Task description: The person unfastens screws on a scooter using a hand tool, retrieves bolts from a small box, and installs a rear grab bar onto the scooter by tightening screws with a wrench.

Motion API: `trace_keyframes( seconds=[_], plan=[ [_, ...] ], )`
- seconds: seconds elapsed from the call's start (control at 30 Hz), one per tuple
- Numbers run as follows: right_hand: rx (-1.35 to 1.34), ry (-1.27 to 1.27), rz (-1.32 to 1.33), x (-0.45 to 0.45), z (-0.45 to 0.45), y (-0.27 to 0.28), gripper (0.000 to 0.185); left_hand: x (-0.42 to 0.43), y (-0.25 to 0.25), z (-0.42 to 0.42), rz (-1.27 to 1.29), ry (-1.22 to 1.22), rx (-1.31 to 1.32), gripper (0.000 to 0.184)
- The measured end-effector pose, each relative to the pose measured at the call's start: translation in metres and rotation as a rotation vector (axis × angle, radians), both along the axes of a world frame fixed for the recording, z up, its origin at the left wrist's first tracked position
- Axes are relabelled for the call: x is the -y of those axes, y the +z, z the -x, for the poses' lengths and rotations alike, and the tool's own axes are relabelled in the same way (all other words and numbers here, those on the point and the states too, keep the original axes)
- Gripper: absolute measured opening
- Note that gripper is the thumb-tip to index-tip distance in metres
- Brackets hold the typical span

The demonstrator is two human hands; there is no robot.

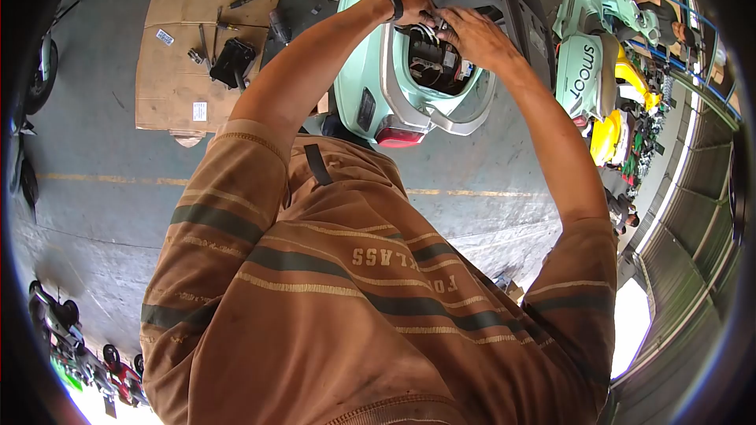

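Observation:
A mint-green scooter [364, 55] stands in front of me, its compartment under the seat opening [441, 63] exposed, with dark parts and wiring inside. My left hand [414, 9], with a dark band on the wrist, is at the far left rim of this opening. Its fingers are bent down over pale wires [426, 31] and look closed on them. My right hand [475, 38] reaches in from the right, fingers curled close to the left ones. What its fingertips pinch, if anything, is hidden. A curved grab rail [470, 123] and a red tail light [398, 137] are at the scooter's near end.
Left of the scooter, a cardboard sheet [177, 47] on the floor bears a black box-shaped part [232, 63], screwdrivers and other tools. Another mint-green scooter [579, 71] stands at right, near yellow body panels [606, 138]. More two-wheelers line the left side. Other people are at the right.

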State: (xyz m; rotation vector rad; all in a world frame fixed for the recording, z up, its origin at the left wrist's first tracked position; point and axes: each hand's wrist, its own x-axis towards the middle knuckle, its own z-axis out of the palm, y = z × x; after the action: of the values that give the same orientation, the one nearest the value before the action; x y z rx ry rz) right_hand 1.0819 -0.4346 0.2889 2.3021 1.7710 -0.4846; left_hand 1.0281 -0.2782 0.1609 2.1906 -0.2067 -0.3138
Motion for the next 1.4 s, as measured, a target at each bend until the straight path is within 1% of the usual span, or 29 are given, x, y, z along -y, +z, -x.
trace_keyframes(
  seconds=[0.1,0.13,0.17,0.23,0.27,0.3,0.37,0.4,0.43,0.5,0.53,0.67,0.7,0.77,0.83,0.87,0.9,0.97,1.0,1.03,1.07,1.1,1.17,1.2,1.23,1.27,1.3,1.37,1.4],
  plan=[
    [0.035,0.080,0.048,-0.004,-0.004,-0.002,0.041,0.000,-0.014,-0.008,-0.021,-0.012,0.009,0.038],
    [0.112,0.167,-0.056,0.001,-0.010,-0.017,0.041,-0.004,0.003,0.000,-0.032,-0.016,0.007,0.036],
    [0.103,0.166,-0.065,0.004,-0.012,-0.029,0.041,-0.002,-0.003,-0.001,-0.041,-0.016,-0.003,0.036],
    [0.214,0.147,-0.287,0.005,-0.012,-0.043,0.039,0.001,-0.010,-0.002,-0.008,0.020,-0.084,0.033],
    [0.225,0.135,-0.361,0.002,-0.010,-0.046,0.032,0.003,-0.014,0.007,0.105,0.102,-0.006,0.029],
    [0.219,0.131,-0.363,0.001,-0.007,-0.049,0.032,0.001,-0.016,0.010,0.103,0.100,-0.013,0.029],
    [0.142,-0.234,-0.144,-0.016,0.009,-0.036,0.028,0.001,-0.024,0.011,0.324,0.065,0.056,0.028],
    [0.137,-0.376,-0.146,-0.023,0.014,-0.036,0.035,0.006,-0.029,0.008,0.336,0.162,-0.071,0.026],
    [0.137,-0.383,-0.145,-0.031,0.019,-0.035,0.035,0.004,-0.026,0.008,0.336,0.155,-0.073,0.026],
    [0.155,-0.812,-0.112,-0.044,0.028,-0.030,0.041,0.002,-0.015,0.009,0.334,0.147,-0.083,0.025],
    [0.148,-0.888,-0.156,-0.047,0.029,-0.031,0.049,0.002,-0.018,0.007,0.285,0.132,-0.006,0.024],
    [0.165,-0.718,0.060,-0.052,0.020,-0.011,0.051,-0.001,-0.016,0.005,0.232,0.118,0.138,0.024],
    [0.169,-0.717,0.062,-0.054,0.014,-0.006,0.051,-0.001,-0.013,0.005,0.192,0.107,0.084,0.025],
    [0.079,-0.464,0.232,-0.053,0.002,0.003,0.053,-0.001,-0.016,0.003,0.293,0.076,0.033,0.029],
    [0.078,-0.432,0.264,-0.056,-0.002,0.004,0.054,-0.005,-0.017,0.005,0.322,0.045,0.025,0.035],
    [0.081,-0.458,0.260,-0.056,-0.002,0.002,0.054,-0.004,-0.028,0.006,0.411,0.081,0.075,0.040],
    [0.083,-0.483,0.254,-0.057,-0.002,-0.001,0.055,-0.007,-0.039,0.007,0.249,0.141,0.100,0.042],
    [0.070,-0.582,0.214,-0.052,-0.001,-0.011,0.055,-0.017,-0.036,0.027,0.476,0.333,0.012,0.041],
    [0.064,-0.770,0.150,-0.046,-0.003,-0.019,0.055,-0.021,-0.037,0.034,0.479,0.332,0.013,0.041],
    [0.058,-0.956,0.082,-0.040,-0.006,-0.031,0.055,-0.023,-0.047,0.042,0.530,0.504,-0.048,0.040],
    [0.109,-1.044,-0.052,-0.033,-0.004,-0.045,0.053,-0.023,-0.053,0.049,0.581,0.676,-0.112,0.040],
    [0.109,-1.047,-0.050,-0.027,-0.009,-0.056,0.053,-0.021,-0.058,0.056,0.582,0.673,-0.114,0.040],
    [-0.389,-1.600,-0.017,-0.024,-0.014,-0.062,0.048,-0.012,-0.065,0.066,0.449,0.789,-0.285,0.038],
    [-0.385,-1.606,-0.023,-0.021,-0.013,-0.061,0.048,0.000,-0.074,0.066,0.416,0.773,-0.237,0.040],
    [-0.545,-1.669,-0.125,-0.019,-0.009,-0.059,0.045,0.007,-0.049,0.070,0.320,0.697,-0.250,0.043],
    [-0.709,-1.721,-0.230,-0.018,-0.006,-0.056,0.042,0.021,-0.050,0.064,0.170,0.667,0.097,0.044],
    [-0.706,-1.725,-0.234,-0.017,-0.006,-0.051,0.042,0.035,-0.050,0.059,0.018,0.622,0.441,0.045],
    [-0.825,-1.664,-0.143,-0.016,-0.010,-0.038,0.042,0.045,-0.021,0.050,-0.005,0.539,0.446,0.041],
    [-0.827,-1.663,-0.150,-0.013,-0.009,-0.034,0.042,0.043,-0.006,0.044,-0.084,0.482,0.250,0.033]
  ],
)
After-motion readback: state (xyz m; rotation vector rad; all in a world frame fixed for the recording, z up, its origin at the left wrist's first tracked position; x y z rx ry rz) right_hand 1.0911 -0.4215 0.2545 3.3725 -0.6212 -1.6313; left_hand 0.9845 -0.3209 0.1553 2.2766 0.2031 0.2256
